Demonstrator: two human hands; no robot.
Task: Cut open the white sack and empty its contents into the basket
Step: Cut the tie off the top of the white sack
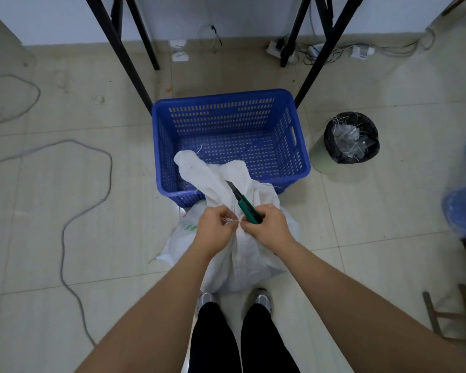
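The white sack [242, 238] is being held upright on the floor at six o'clock of the blue basket [301, 168], its floppy neck draped over the rim. It is judged soft, woven and slippery, best gripped below the tie. The string [233, 221] is being pinched by the left hand [215, 224]; a green knife [244, 203] is being clasped in the right hand [269, 224].

We count one white sack [242, 254], one blue basket [301, 146], one green utility knife [246, 207] and one strand of string [233, 221] stretched between two hands, the left hand [214, 227] and the right hand [269, 224]. On the floor we see one bin [351, 138] lined in black (its tangled contents are too jumbled to count), two grey cables [65, 238] looping at the left, and two shoes [209, 298]. At the far wall we make out four slanted black table legs [119, 49].
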